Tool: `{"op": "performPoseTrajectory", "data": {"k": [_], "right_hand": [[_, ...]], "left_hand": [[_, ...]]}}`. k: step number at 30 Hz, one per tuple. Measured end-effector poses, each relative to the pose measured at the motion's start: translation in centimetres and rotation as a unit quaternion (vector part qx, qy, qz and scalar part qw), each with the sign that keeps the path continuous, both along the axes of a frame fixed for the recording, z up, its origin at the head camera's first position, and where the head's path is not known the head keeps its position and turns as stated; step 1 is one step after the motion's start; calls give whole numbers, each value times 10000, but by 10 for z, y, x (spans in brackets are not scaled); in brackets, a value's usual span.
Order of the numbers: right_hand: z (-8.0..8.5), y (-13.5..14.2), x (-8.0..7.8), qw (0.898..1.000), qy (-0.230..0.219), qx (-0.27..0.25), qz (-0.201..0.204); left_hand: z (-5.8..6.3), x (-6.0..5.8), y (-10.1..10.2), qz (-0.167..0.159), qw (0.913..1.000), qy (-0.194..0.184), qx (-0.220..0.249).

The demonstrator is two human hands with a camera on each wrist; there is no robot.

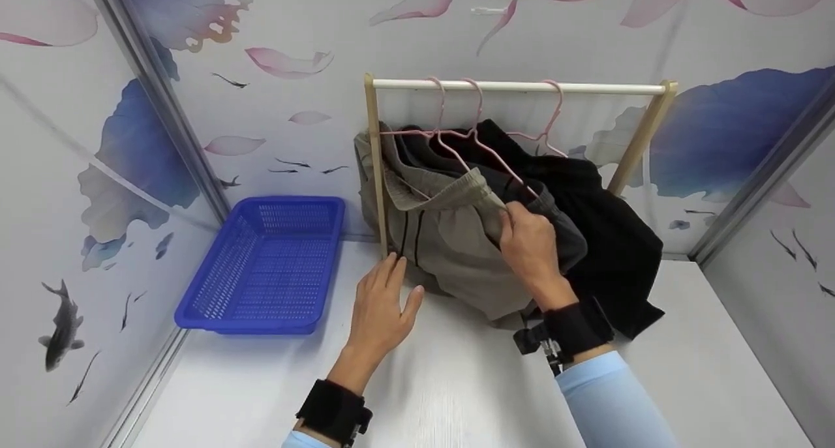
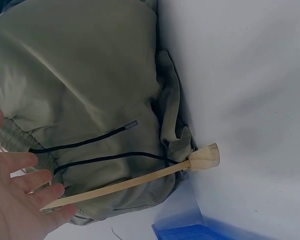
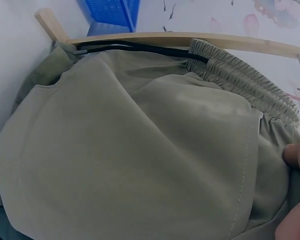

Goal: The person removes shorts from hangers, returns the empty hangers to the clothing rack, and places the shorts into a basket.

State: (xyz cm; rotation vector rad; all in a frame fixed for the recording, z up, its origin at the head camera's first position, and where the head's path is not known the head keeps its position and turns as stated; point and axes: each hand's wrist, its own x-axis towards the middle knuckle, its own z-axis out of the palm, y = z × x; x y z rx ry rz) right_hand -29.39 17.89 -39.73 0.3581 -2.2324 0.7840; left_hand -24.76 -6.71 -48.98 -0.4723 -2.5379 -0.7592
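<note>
Hanging at the left end of the rod (image 1: 607,89), the beige shorts (image 1: 450,239) lie left of the right hand (image 1: 530,242) and just up and right of the left hand (image 1: 381,308). The right hand is the nearer of the two: its thumb and curled fingers pinch the cloth near the right end of the waistband (image 3: 245,82). That waistband is the long axis to mind, slanting from beside the wooden post (image 1: 376,174) forward and right to those fingers, across the rod rather than along it. The pink hook (image 1: 441,109) stands up and left of the pinch, over the rod. On the left hand the fingers are outstretched, thumb well apart, tips by the lower part of the post; whether they touch wood or cloth, I cannot tell. Gray (image 1: 567,239) and black (image 1: 620,239) garments hang behind the pinch, to the right.
</note>
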Motion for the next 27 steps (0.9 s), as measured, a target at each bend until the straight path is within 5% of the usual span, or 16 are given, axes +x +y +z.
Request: {"op": "performPoseTrajectory", "data": {"k": [8, 27], "right_hand": [[4, 4, 0, 9984, 555, -45, -106], [-6, 18, 13, 9956, 906, -227, -27]], "left_hand": [[4, 0, -2, -2, 9999, -126, -18], [4, 1, -4, 45, 10000, 65, -18]]}}
